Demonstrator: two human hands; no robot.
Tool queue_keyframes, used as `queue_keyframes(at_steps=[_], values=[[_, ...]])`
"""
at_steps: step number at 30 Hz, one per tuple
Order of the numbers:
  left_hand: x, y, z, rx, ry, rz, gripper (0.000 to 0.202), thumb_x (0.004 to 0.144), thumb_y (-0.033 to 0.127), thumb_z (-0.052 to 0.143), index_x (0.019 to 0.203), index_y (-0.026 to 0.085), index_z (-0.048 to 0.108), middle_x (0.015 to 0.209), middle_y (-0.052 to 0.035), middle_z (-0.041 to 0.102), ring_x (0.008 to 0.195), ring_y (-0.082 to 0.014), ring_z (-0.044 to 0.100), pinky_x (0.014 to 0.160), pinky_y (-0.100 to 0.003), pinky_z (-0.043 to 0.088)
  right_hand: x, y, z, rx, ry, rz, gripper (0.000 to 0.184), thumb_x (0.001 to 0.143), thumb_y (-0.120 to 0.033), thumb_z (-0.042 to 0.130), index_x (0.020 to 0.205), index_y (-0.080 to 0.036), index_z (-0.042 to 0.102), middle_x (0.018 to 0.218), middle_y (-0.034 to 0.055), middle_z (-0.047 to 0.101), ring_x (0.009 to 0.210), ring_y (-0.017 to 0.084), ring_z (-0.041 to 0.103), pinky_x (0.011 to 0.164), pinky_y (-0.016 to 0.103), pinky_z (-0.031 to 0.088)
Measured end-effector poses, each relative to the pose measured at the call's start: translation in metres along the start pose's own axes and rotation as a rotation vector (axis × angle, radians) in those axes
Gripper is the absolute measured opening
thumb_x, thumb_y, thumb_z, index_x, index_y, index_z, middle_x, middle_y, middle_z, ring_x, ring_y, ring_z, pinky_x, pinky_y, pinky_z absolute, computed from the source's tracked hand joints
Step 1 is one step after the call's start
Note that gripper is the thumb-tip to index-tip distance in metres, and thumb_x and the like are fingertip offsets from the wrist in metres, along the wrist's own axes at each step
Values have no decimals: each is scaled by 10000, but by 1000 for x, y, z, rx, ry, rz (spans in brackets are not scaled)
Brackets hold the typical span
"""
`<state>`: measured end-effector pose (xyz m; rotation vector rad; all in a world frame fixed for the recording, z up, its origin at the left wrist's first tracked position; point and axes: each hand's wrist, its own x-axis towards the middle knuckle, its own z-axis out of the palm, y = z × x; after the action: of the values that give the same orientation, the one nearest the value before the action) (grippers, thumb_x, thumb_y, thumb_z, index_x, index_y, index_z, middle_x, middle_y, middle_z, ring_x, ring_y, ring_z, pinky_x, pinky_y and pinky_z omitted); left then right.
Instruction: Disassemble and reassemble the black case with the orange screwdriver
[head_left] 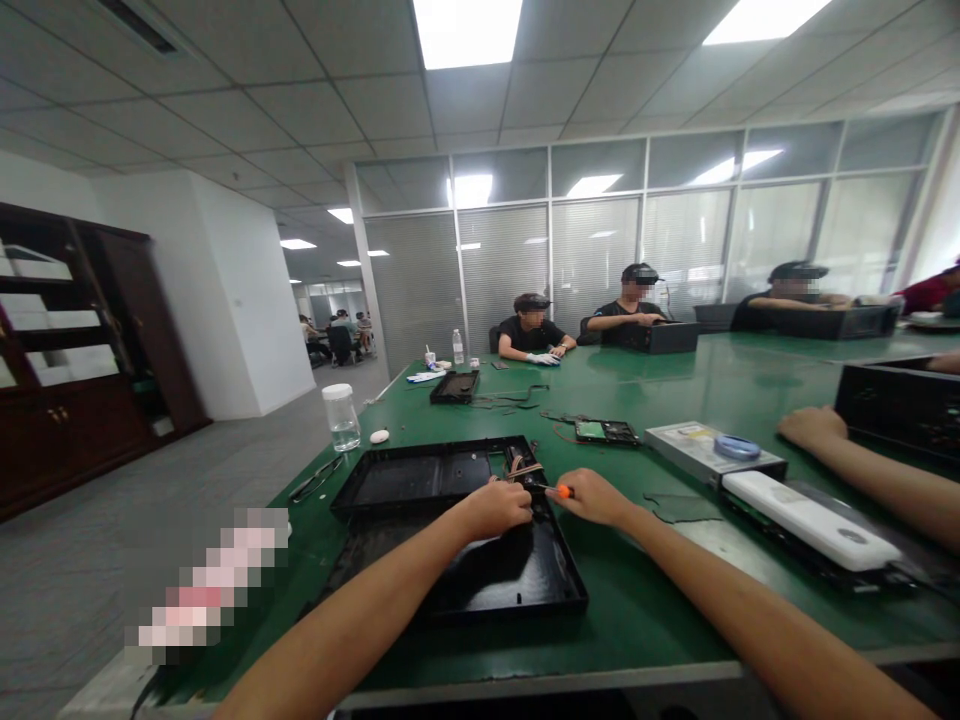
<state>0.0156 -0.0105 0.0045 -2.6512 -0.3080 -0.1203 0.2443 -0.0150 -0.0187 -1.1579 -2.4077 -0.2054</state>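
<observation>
A black plastic casing [517,585] lies opened out on the green table in front of me, its two shallow halves side by side. My right hand [596,498] is closed around a screwdriver [565,491] with an orange handle. The screwdriver points left, toward the casing's inner right corner. My left hand [501,508] rests over the casing with its fingers pinched beside a bundle of coloured wires [523,468]. What those fingers grip is hidden. The screwdriver's tip is too small to make out against the dark plastic.
Left of the casing are pliers [316,480], a clear jar [342,418] and a white lid [380,437]. To the right lie a green circuit board [600,431], a grey box [686,447] with tape on it, and a white device [814,520]. A co-worker's arm [874,470] reaches in there.
</observation>
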Motion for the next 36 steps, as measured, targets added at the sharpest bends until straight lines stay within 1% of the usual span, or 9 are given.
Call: queue_keyframes(at_steps=[3,8,13,20,22,25,27,31,36], values=[[-2,5,-6,-114,22,-56,126,833,182,469,925,173,555,884,-62,555,842,-172,512,777,-302,427,0,-1,-1,4,2,5,514,867,-502,293,575,-167,551,568,45,566,537,132,466,553,241,273],[-3,14,-15,-305,58,-154,144,870,215,406,947,168,518,879,-44,558,852,-147,516,794,-244,392,2,-3,-2,8,0,11,521,862,-515,293,579,-166,555,579,55,576,549,137,471,558,243,277],[2,17,-17,-329,62,-277,185,907,240,322,936,156,484,882,-50,553,843,-151,517,791,-262,386,2,-1,-4,25,-15,36,535,858,-531,281,581,-164,555,580,53,570,547,134,457,555,241,279],[6,17,-13,-366,81,-244,160,880,212,378,917,151,521,933,-56,578,902,-165,520,842,-275,374,-1,5,-6,50,9,69,540,860,-524,279,566,-158,546,559,38,555,523,121,424,542,235,267],[6,16,-13,-398,93,-286,160,862,189,402,959,168,528,949,-47,590,917,-166,528,848,-282,376,-1,6,-6,62,13,78,540,853,-534,289,568,-157,550,557,36,556,520,120,422,539,235,267],[7,10,-13,-449,118,-356,252,826,153,444,1063,198,514,976,-31,609,936,-161,542,835,-270,391,0,7,-6,83,16,101,528,845,-538,311,570,-157,551,553,32,552,515,118,419,539,233,272],[12,3,-12,-467,95,-334,238,801,153,480,1018,200,564,945,-22,630,904,-156,563,824,-252,400,0,7,-7,93,22,111,518,843,-533,325,561,-157,544,544,28,542,510,116,413,540,233,276],[24,-11,-7,-449,10,-244,146,750,162,542,829,204,657,821,-1,664,792,-146,596,800,-228,410,0,9,-9,113,39,107,510,845,-522,332,548,-158,533,542,26,535,507,116,414,537,234,281],[32,-9,6,-406,80,-302,141,750,217,549,823,213,669,829,-5,661,819,-158,584,793,-248,417,-1,12,-11,175,46,153,499,850,-508,330,575,-157,555,577,32,566,547,126,467,566,233,322]])
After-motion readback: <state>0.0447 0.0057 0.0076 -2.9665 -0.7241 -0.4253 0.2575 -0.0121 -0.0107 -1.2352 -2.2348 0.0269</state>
